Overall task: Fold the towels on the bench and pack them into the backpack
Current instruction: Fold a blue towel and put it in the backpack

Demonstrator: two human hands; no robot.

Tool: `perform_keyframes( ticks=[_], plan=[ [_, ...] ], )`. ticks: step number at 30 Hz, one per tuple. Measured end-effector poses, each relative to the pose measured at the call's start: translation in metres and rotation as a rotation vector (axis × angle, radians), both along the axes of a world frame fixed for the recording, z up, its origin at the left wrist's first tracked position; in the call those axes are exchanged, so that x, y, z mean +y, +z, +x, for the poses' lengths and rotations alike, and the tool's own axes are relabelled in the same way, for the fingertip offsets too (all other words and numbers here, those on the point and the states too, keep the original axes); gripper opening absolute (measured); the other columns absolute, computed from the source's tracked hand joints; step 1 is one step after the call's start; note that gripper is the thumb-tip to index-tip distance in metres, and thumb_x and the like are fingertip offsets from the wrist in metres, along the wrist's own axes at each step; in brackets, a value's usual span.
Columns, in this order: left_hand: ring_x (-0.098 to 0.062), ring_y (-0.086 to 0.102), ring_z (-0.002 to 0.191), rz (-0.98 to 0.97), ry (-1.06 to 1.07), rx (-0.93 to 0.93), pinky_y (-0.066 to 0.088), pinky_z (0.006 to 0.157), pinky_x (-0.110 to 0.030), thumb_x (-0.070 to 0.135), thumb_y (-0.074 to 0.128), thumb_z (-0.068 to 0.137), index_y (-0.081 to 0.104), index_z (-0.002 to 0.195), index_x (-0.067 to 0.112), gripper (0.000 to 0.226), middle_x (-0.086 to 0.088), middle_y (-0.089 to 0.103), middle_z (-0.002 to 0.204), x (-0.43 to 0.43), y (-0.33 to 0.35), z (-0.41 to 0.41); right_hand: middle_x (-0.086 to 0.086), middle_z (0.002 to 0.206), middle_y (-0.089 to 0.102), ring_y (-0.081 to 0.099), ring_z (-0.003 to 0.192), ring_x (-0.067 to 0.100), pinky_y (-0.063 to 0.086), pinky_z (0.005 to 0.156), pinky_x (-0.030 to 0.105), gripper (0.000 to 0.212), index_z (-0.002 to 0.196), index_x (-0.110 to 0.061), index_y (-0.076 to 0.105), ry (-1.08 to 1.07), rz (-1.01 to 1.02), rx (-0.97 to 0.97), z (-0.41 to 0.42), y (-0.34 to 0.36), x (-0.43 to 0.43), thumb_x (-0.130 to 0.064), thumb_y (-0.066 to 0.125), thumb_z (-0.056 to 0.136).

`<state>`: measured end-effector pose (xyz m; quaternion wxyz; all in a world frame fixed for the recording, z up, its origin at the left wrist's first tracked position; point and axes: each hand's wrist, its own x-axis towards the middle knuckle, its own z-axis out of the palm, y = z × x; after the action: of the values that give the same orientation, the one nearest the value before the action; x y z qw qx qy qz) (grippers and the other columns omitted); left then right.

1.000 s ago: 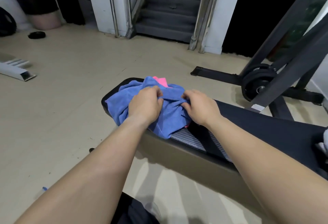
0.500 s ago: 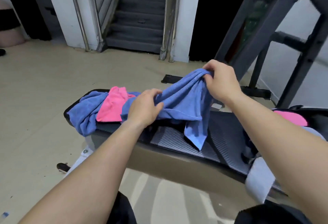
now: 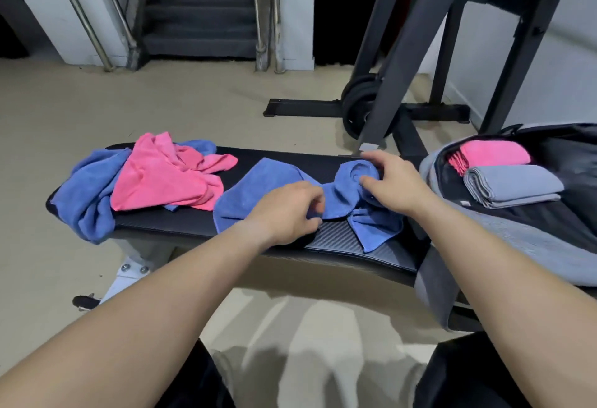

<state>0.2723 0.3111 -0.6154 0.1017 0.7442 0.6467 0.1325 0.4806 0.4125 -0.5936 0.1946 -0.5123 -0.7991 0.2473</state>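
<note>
A blue towel (image 3: 258,188) lies bunched across the middle of the black bench (image 3: 181,223). My left hand (image 3: 287,210) pinches its near middle, and my right hand (image 3: 394,181) grips its rolled-up right end. On the bench's left end, a crumpled pink towel (image 3: 161,178) rests over another blue towel (image 3: 87,197). The open grey and black backpack (image 3: 517,239) sits on the bench's right end. Inside it lie a folded pink towel (image 3: 491,154) and a folded grey towel (image 3: 513,185).
A dark steel rack (image 3: 416,36) with weight plates (image 3: 358,107) stands behind the bench on the beige floor. A staircase (image 3: 200,7) with metal handrails rises at the back. My knees are just under the bench's near edge.
I have pulled one blue towel off the pile and laid it down on the bench's middle. My right hand came down from its raised position. My view swung right, showing the backpack.
</note>
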Motion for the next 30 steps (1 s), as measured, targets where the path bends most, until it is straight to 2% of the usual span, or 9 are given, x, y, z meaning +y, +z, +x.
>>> perform_keyframes(
  ticks=[4, 8, 11, 14, 16, 19, 23, 28, 30],
  plan=[
    [-0.017, 0.058, 0.103, -0.056, -0.062, 0.144, 0.050, 0.075, -0.036, 0.029, 0.060, 0.091, 0.063, 0.109, 0.033, 0.018, 0.010, 0.058, 0.110, 0.009, -0.012, 0.010, 0.004, 0.149, 0.045, 0.045, 0.136, 0.023, 0.037, 0.110, 0.034, 0.071, 0.151, -0.018, 0.035, 0.095, 0.025, 0.007, 0.004, -0.002, 0.002, -0.017, 0.067, 0.088],
    [-0.020, 0.056, 0.113, -0.045, 0.046, 0.190, 0.052, 0.078, -0.038, 0.033, 0.064, 0.087, 0.058, 0.115, 0.031, 0.029, 0.008, 0.056, 0.121, 0.022, -0.010, 0.001, -0.001, 0.108, 0.051, 0.052, 0.100, 0.022, 0.047, 0.084, 0.042, 0.027, 0.102, -0.023, 0.053, 0.087, 0.302, -0.007, 0.003, 0.002, 0.000, -0.021, 0.072, 0.082],
    [-0.019, 0.048, 0.127, -0.132, 0.110, 0.181, 0.047, 0.088, -0.038, 0.046, 0.068, 0.086, 0.050, 0.130, 0.029, 0.051, 0.008, 0.051, 0.138, 0.025, -0.009, -0.008, -0.008, 0.087, 0.057, 0.057, 0.089, 0.021, 0.046, 0.073, 0.037, 0.015, 0.080, -0.027, 0.057, 0.156, 0.338, -0.249, -0.003, 0.009, -0.012, -0.036, 0.069, 0.083],
    [-0.021, 0.049, 0.120, -0.098, 0.157, 0.166, 0.047, 0.082, -0.039, 0.043, 0.069, 0.087, 0.050, 0.122, 0.027, 0.044, 0.004, 0.052, 0.130, 0.026, -0.010, -0.014, -0.009, 0.087, 0.062, 0.059, 0.089, 0.020, 0.044, 0.071, 0.033, 0.038, 0.085, -0.029, 0.065, 0.158, 0.250, -0.591, -0.006, 0.002, -0.023, -0.067, 0.064, 0.079],
    [-0.025, 0.052, 0.109, -0.064, 0.205, 0.191, 0.044, 0.073, -0.038, 0.036, 0.068, 0.089, 0.052, 0.115, 0.023, 0.034, -0.001, 0.051, 0.118, 0.024, -0.010, -0.019, -0.008, 0.090, 0.061, 0.060, 0.090, 0.019, 0.048, 0.074, 0.033, 0.048, 0.086, -0.029, 0.067, 0.125, 0.222, -0.659, -0.006, -0.006, -0.024, -0.075, 0.062, 0.074],
    [-0.027, 0.058, 0.092, -0.053, 0.259, 0.290, 0.043, 0.064, -0.037, 0.021, 0.058, 0.093, 0.063, 0.106, 0.018, 0.014, -0.004, 0.054, 0.106, 0.020, -0.008, -0.028, -0.005, 0.097, 0.058, 0.061, 0.095, 0.022, 0.045, 0.070, 0.033, 0.031, 0.085, -0.027, 0.062, 0.148, 0.207, -0.651, -0.005, -0.015, -0.024, -0.057, 0.063, 0.085],
    [-0.027, 0.055, 0.079, -0.047, 0.261, 0.373, 0.038, 0.057, -0.035, 0.012, 0.052, 0.092, 0.066, 0.098, 0.014, 0.015, -0.004, 0.059, 0.103, 0.013, -0.005, -0.034, -0.004, 0.097, 0.060, 0.060, 0.093, 0.023, 0.047, 0.069, 0.033, 0.014, 0.082, -0.026, 0.059, 0.196, 0.201, -0.600, -0.001, -0.013, -0.026, -0.037, 0.059, 0.091],
    [-0.026, 0.060, 0.104, -0.087, 0.260, 0.311, 0.046, 0.066, -0.037, 0.045, 0.058, 0.094, 0.057, 0.117, 0.021, 0.034, 0.000, 0.055, 0.114, -0.003, -0.008, -0.039, -0.009, 0.084, 0.062, 0.058, 0.086, 0.021, 0.048, 0.071, 0.034, 0.010, 0.078, -0.029, 0.060, 0.220, 0.139, -0.378, 0.016, 0.008, -0.025, -0.034, 0.064, 0.085],
    [-0.026, 0.060, 0.103, -0.039, 0.248, 0.366, 0.042, 0.061, -0.037, 0.041, 0.056, 0.097, 0.059, 0.116, 0.022, 0.027, -0.001, 0.055, 0.112, -0.007, -0.011, -0.042, -0.009, 0.089, 0.060, 0.058, 0.090, 0.021, 0.042, 0.068, 0.032, 0.007, 0.079, -0.030, 0.060, 0.190, 0.203, -0.418, 0.024, 0.017, -0.026, -0.032, 0.065, 0.083]
  ],
)
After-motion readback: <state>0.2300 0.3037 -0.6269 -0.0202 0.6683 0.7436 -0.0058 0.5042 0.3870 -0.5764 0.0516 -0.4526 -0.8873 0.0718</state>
